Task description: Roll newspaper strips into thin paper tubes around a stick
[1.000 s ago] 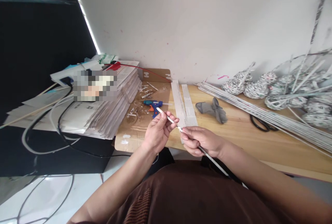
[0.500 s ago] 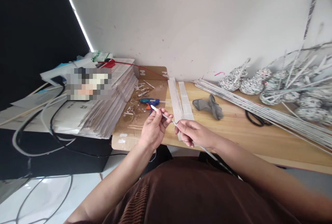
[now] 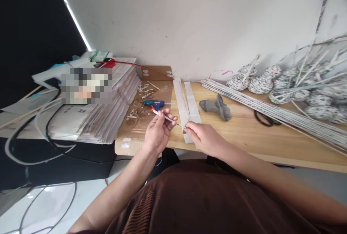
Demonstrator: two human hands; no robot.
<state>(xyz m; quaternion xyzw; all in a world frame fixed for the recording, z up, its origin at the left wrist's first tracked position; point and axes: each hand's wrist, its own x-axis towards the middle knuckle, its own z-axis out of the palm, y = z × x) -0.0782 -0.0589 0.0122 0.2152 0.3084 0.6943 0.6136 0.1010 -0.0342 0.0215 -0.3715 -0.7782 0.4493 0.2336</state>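
A thin rolled paper stick (image 3: 168, 118) slants between my two hands above the table's front edge. My left hand (image 3: 159, 131) holds it between thumb and fingers, palm turned up, and its pale tip sticks out at the upper left. My right hand (image 3: 202, 135) pinches the stick's lower right end with thumb and forefinger. Just beyond my left hand lies a blue glue gun (image 3: 155, 104) with an orange trigger. Two flat pale strips (image 3: 182, 107) lie behind the hands, one partly hidden by my right hand.
Cardboard (image 3: 135, 127) with paper scraps lies at centre left, beside a tall paper stack (image 3: 108, 118) and cables. A grey cloth item (image 3: 216, 107), long paper sticks (image 3: 260, 109), black scissor handles (image 3: 262, 118) and wound paper bundles (image 3: 260, 84) are on the right.
The long piece trailing below my right hand no longer shows. My right hand has turned, its fingers now closer together and knuckles up. The view has shifted slightly.
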